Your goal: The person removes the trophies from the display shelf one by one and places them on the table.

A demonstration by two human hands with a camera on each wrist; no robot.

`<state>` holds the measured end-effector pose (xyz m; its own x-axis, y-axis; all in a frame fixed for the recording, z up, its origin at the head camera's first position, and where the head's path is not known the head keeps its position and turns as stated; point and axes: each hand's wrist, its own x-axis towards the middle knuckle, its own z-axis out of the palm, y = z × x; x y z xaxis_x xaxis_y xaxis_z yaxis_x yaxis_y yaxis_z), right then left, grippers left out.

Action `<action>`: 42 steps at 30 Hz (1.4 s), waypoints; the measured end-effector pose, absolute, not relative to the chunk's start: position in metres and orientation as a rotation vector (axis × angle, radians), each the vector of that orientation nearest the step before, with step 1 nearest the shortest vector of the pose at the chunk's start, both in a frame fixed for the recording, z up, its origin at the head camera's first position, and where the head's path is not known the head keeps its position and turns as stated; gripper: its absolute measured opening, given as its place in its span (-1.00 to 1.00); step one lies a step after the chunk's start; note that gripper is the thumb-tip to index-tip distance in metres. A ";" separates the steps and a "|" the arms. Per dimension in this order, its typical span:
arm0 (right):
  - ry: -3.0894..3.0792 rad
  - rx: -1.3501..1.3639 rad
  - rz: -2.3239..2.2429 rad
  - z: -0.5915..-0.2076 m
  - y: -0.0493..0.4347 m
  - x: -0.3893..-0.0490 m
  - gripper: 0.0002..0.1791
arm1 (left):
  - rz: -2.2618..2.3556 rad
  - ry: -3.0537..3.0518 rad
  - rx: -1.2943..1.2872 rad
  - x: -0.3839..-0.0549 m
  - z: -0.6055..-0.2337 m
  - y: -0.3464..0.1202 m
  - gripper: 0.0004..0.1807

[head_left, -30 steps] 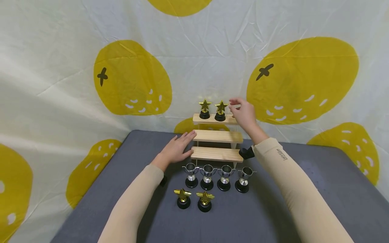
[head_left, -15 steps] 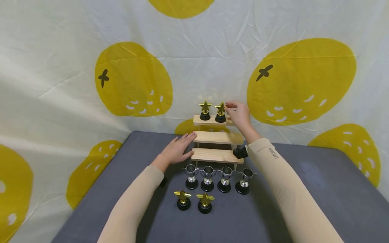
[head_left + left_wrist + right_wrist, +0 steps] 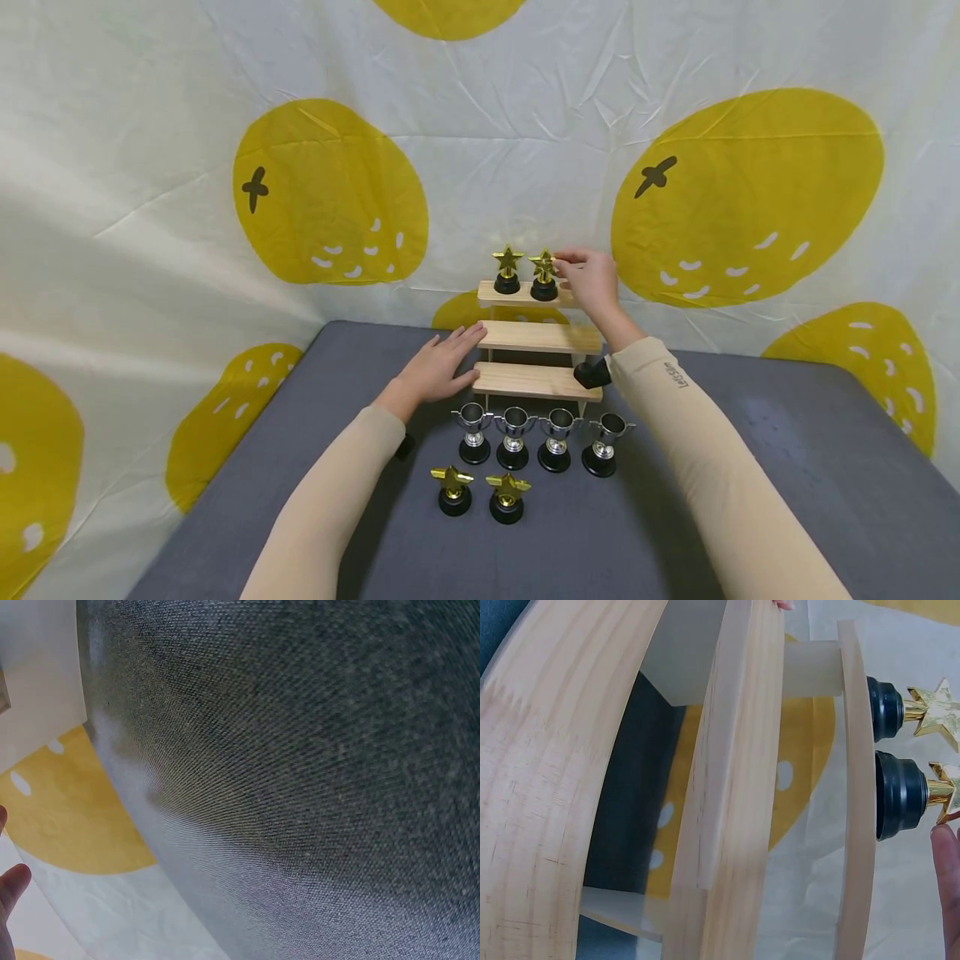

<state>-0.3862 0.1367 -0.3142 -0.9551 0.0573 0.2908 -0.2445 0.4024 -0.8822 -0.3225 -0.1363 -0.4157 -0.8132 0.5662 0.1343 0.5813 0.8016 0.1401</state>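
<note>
On the top step of a three-tier wooden stand (image 3: 538, 337) are two gold star trophies with black bases. My right hand (image 3: 597, 282) pinches the right point of the right-hand star trophy (image 3: 543, 277), whose base sits on the step. In the right wrist view, a fingertip (image 3: 945, 847) meets that star's point. The other star trophy (image 3: 507, 271) stands just to its left. My left hand (image 3: 437, 372) lies with straight fingers against the left ends of the middle and lower steps. The left wrist view catches only its fingertips at the edge.
In front of the stand, several silver cup trophies (image 3: 514, 437) form a row on the dark grey table (image 3: 600, 542). Nearer are two more gold star trophies, one left (image 3: 453, 490) and one right (image 3: 508, 497). A white curtain (image 3: 517, 108) with yellow fruit prints hangs behind.
My right hand has moved left from beside the right-hand star trophy onto its star, which has turned slightly. My left hand stays against the stand.
</note>
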 end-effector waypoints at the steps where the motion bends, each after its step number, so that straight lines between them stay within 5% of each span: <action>1: -2.384 0.165 1.575 -0.314 0.137 -0.386 -0.71 | -0.267 -2.900 -0.925 -0.323 -0.416 -0.136 -0.21; 42: -2.280 0.539 1.651 -0.296 0.144 -0.309 -0.73 | -0.265 -2.891 -0.908 -0.321 -0.416 -0.144 -0.21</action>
